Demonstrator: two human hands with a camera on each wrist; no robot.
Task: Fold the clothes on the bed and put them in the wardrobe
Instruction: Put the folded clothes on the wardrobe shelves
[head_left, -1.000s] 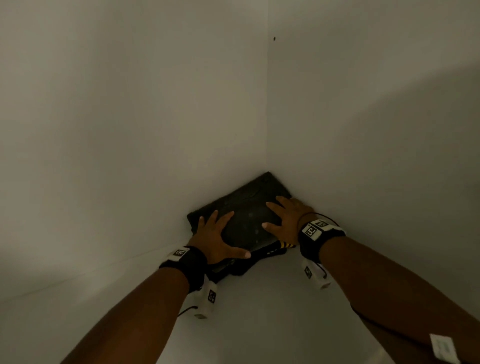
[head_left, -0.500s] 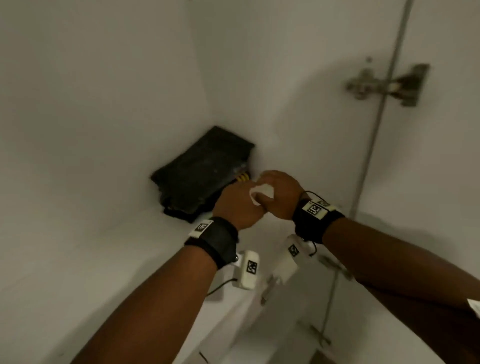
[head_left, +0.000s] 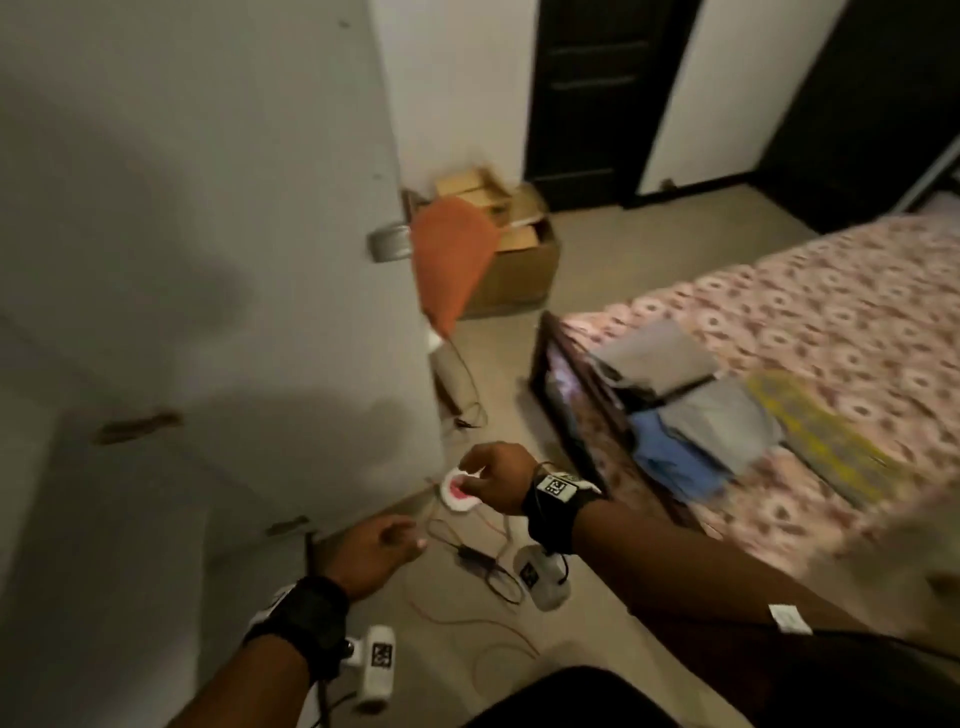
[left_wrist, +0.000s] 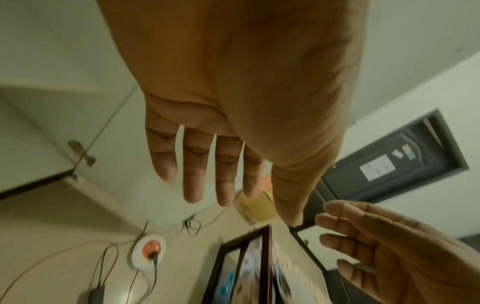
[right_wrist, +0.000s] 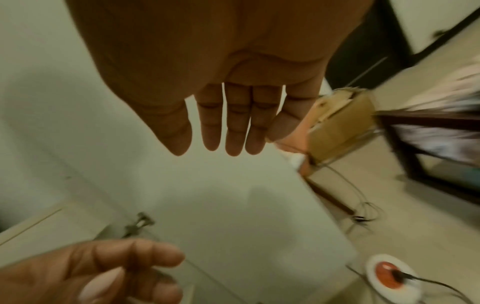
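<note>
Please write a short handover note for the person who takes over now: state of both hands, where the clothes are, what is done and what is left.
Left hand: open, holds nothing.
Right hand: open, holds nothing; both hang over the floor beside the wardrobe door.
Clothes: folded pieces lie on the bed near its foot: a grey pile, a blue piece and a yellow piece.
Done: these pieces look folded. The inside of the wardrobe is out of view.
Left: carry the folded pieces to the wardrobe, probably one pile at a time.
</note>
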